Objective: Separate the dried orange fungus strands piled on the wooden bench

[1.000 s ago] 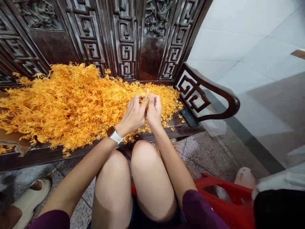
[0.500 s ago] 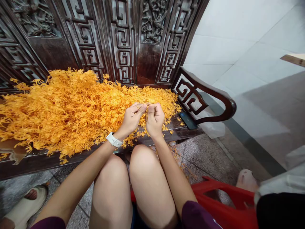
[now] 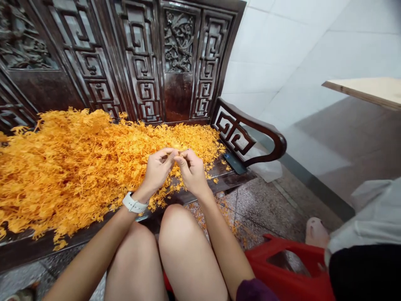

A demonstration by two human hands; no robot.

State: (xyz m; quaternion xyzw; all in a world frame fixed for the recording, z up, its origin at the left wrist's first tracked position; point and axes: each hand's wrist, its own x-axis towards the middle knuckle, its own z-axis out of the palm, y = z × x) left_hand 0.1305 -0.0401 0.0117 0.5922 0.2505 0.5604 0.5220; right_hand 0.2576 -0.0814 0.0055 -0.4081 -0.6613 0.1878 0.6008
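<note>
A large heap of thin, spidery orange pieces, like plastic flower parts (image 3: 84,167), covers the seat of a dark carved wooden bench (image 3: 178,94). Over the heap's front right side, my left hand (image 3: 158,169) and my right hand (image 3: 192,172) meet fingertip to fingertip. Both are closed in a pinch on a small orange piece, mostly hidden by the fingers. On my left wrist is a pale watch (image 3: 134,203). My forearms reach forward above my bare knees (image 3: 180,228).
A dark phone (image 3: 234,163) lies at the seat's right end, beside the curved armrest (image 3: 278,144). Orange bits are scattered on the speckled floor (image 3: 250,205). At right are a red plastic stool (image 3: 288,267), another person's foot (image 3: 316,232) and a pale board's edge (image 3: 360,90).
The view has shifted to the right, so the bench and heap sit further left and lower. My hands have come closer together, their fingertips now touching.
</note>
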